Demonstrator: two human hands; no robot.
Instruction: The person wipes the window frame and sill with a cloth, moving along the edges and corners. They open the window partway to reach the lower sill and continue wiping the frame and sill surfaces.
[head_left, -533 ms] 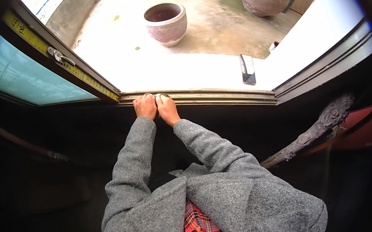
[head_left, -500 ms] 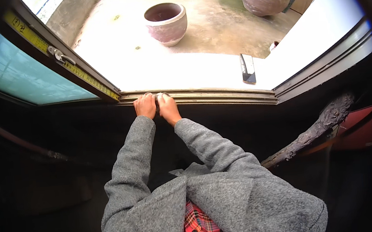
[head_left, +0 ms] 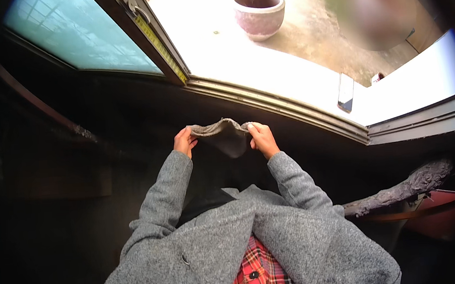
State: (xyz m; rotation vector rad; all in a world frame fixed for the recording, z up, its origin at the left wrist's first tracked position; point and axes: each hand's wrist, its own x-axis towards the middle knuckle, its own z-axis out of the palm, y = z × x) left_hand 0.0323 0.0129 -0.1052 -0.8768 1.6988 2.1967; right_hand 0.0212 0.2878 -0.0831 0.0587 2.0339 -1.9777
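A greyish-brown cloth (head_left: 228, 134) hangs stretched between my two hands, its upper edge bunched and its middle sagging. My left hand (head_left: 184, 141) pinches one end of that edge. At the other end my right hand (head_left: 262, 138) grips it, thumb on top. Both hands are apart from the window track (head_left: 284, 104), on the near side of it and over a dark area. The cloth's lower part fades into shadow.
Frosted window glass (head_left: 80, 38) in a dark frame with a latch (head_left: 131, 5) is at the left. A phone (head_left: 346, 92) lies on the bright sill at the right. Outside stands a large clay pot (head_left: 260, 17). A rough branch (head_left: 405, 188) juts in at the right.
My hands have drawn back from the window track and spread apart, and the cloth is now stretched between them. The view has turned, so the window sits farther right.
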